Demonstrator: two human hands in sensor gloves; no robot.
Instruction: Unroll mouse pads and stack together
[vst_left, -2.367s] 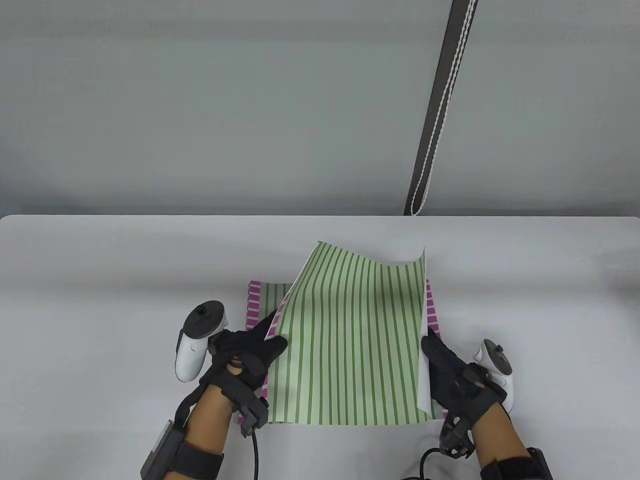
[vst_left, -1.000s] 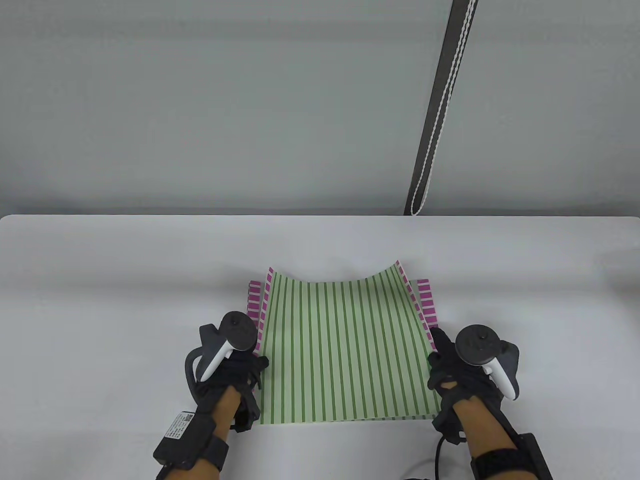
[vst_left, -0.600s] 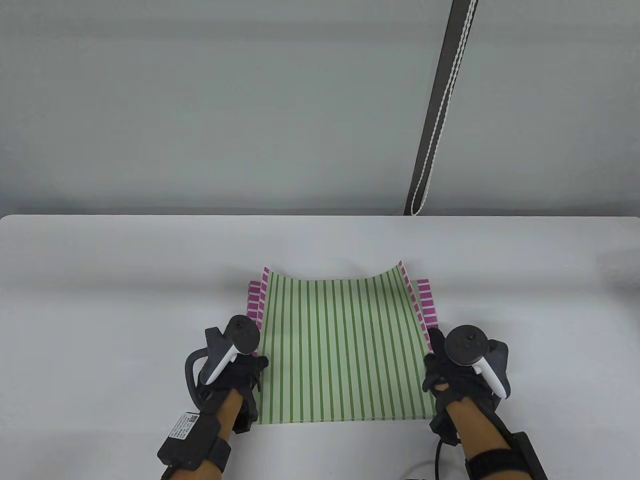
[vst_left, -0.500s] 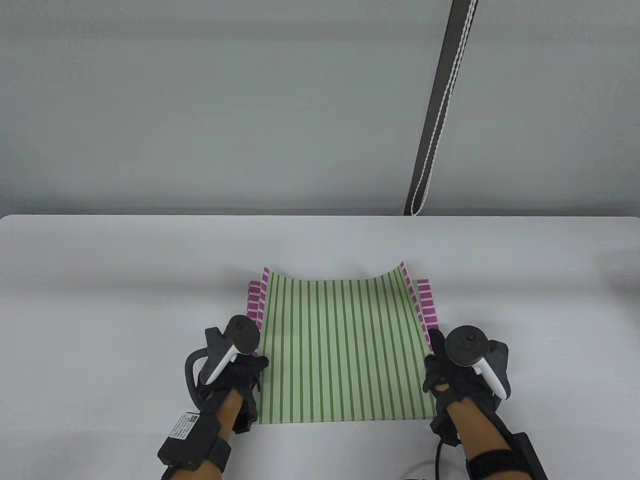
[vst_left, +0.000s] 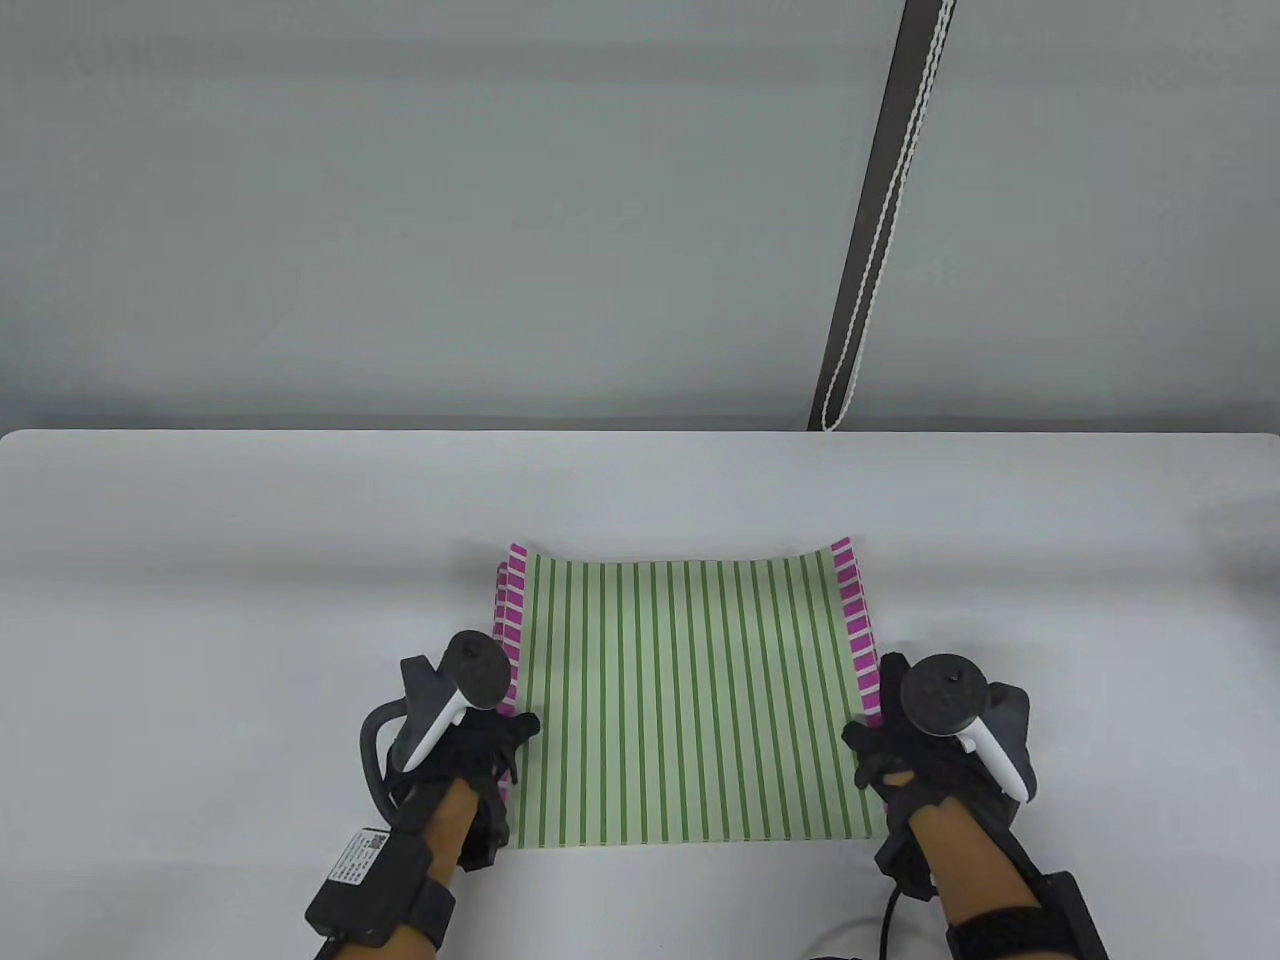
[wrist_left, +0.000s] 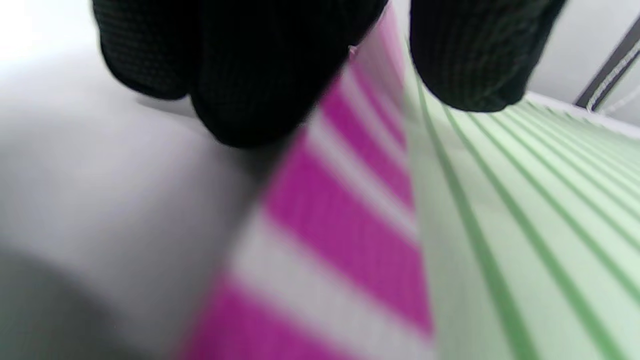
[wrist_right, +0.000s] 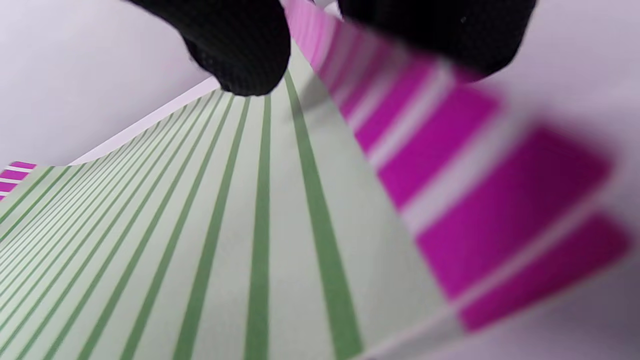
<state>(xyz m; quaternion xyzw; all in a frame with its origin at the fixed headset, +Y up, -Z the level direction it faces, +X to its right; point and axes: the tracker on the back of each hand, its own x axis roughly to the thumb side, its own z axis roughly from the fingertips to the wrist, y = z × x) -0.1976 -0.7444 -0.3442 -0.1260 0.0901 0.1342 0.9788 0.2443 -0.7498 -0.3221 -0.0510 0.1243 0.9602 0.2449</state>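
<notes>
a: green striped pad (vst_left: 690, 700) lies on the pink striped pad (vst_left: 853, 610), mid-table, stripes running away from us
b: left hand (vst_left: 470, 745) and right hand (vst_left: 905, 750) each pinch a side edge, equally near

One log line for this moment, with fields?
stage: stacking | left hand: holds pad left edge | right hand: holds right edge | far corners: curled up
</notes>
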